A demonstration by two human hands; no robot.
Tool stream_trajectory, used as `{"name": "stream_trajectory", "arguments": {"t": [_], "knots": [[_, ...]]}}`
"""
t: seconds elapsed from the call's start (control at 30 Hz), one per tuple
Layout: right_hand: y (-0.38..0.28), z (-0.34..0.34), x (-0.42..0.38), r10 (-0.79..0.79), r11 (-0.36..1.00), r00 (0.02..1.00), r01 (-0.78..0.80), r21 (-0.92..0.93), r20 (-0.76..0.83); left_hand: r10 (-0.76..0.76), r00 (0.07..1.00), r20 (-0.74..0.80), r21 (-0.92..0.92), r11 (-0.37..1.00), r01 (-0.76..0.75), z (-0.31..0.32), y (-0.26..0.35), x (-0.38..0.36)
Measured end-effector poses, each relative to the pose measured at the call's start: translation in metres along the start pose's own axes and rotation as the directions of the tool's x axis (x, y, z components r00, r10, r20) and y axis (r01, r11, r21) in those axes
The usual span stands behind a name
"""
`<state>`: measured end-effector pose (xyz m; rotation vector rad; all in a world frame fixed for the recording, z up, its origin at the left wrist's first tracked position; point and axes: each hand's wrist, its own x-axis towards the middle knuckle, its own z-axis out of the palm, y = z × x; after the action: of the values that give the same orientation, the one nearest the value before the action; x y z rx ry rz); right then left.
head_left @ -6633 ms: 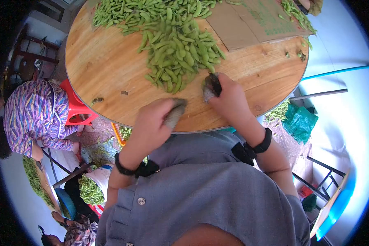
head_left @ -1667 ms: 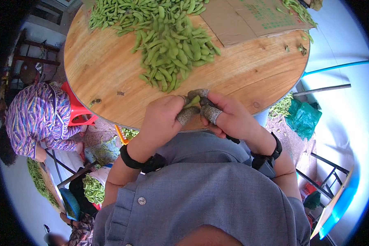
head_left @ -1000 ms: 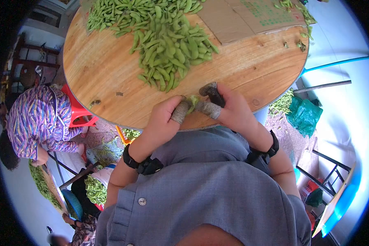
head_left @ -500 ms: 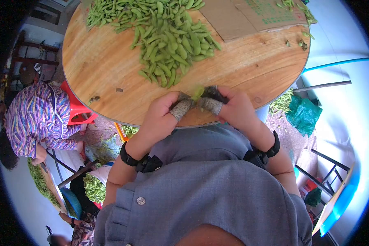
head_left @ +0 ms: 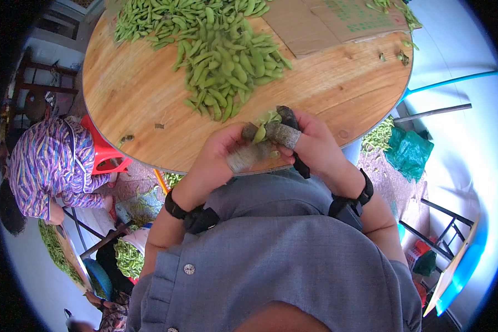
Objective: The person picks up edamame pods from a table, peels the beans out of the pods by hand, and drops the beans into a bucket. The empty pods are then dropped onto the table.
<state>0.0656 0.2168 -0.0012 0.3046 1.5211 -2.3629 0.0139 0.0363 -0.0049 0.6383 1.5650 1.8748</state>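
In the head view both hands meet above the near edge of the round wooden table (head_left: 133, 99). Green soybean pods (head_left: 263, 126) are pinched between the wrapped fingertips. My right hand (head_left: 315, 141) is closed, its grey-taped thumb pressing on them and a black-wrapped finger behind. My left hand (head_left: 218, 152) is closed around their other side; its taped thumb is smeared by motion. Exactly how many pods are held is hidden. Just beyond the hands lies a large heap of soybean pods (head_left: 227, 63).
Flattened cardboard (head_left: 315, 25) lies at the table's far right. Left, a person in a patterned top (head_left: 50, 166) is by a red stool (head_left: 108, 152). A container of pods (head_left: 128, 257) stands lower left. A green plastic bag (head_left: 409, 155) lies on the floor at right.
My hands have turned around the pods, and the right thumb now lies over them. More green shows between the fingertips. My left thumb has moved down and blurs.
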Motion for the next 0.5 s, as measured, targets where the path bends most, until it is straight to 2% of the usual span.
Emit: {"name": "stream_trajectory", "arguments": {"t": [0.03,0.07,0.1,0.13,0.17,0.2,0.33,0.37,0.4,0.43,0.47,0.5], "knots": [[0.001,0.0,0.001,-0.001,1.0,1.0,0.001,0.0,-0.001,0.0,1.0,0.001,0.0,1.0,0.0,-0.003,0.0,0.001],[0.003,0.0,0.003,-0.02,0.999,1.0,0.019,-0.049,-0.014,0.081,0.996,0.026,0.312,0.946,-0.085,-0.009,0.001,0.001],[0.004,0.001,0.003,-0.039,0.994,0.999,0.037,-0.099,-0.025,0.149,0.986,0.075,0.591,0.79,-0.165,-0.014,0.001,0.0],[0.004,0.002,0.003,-0.041,0.995,0.999,0.038,-0.097,-0.023,0.149,0.986,0.075,0.593,0.788,-0.164,-0.017,0.0,-0.002],[0.003,0.003,0.001,-0.058,0.992,0.998,0.056,-0.111,-0.015,-0.101,0.994,0.044,-0.033,0.994,0.102,-0.021,-0.002,-0.004],[0.003,0.004,0.001,-0.074,0.99,0.997,0.073,-0.125,-0.007,-0.309,0.935,0.174,-0.63,0.694,0.347,-0.024,-0.004,-0.006],[0.014,-0.007,0.002,0.024,0.997,0.999,-0.021,-0.068,0.039,-0.395,0.901,0.182,-0.572,0.702,0.423,-0.028,-0.01,-0.009],[0.018,-0.008,0.003,-0.297,0.843,0.951,0.215,-0.493,-0.092,-0.34,0.94,-0.014,-0.078,0.938,0.338,-0.026,-0.009,-0.008],[0.019,-0.007,0.003,-0.608,0.47,0.791,0.295,-0.832,-0.063,-0.184,0.972,-0.146,0.46,0.857,0.232,-0.025,-0.008,-0.007],[0.018,-0.005,0.0,-0.608,0.47,0.792,0.295,-0.832,-0.063,-0.184,0.972,-0.147,0.459,0.857,0.232,-0.021,-0.007,-0.005],[0.013,-0.001,-0.003,-0.593,0.407,0.805,0.325,-0.853,0.024,0.011,0.998,-0.065,0.636,0.771,0.033,-0.015,-0.005,-0.004],[0.011,0.002,-0.006,-0.571,0.346,0.814,0.357,-0.867,0.107,0.185,0.981,0.056,0.768,0.62,-0.161,-0.012,-0.003,-0.004]]}}
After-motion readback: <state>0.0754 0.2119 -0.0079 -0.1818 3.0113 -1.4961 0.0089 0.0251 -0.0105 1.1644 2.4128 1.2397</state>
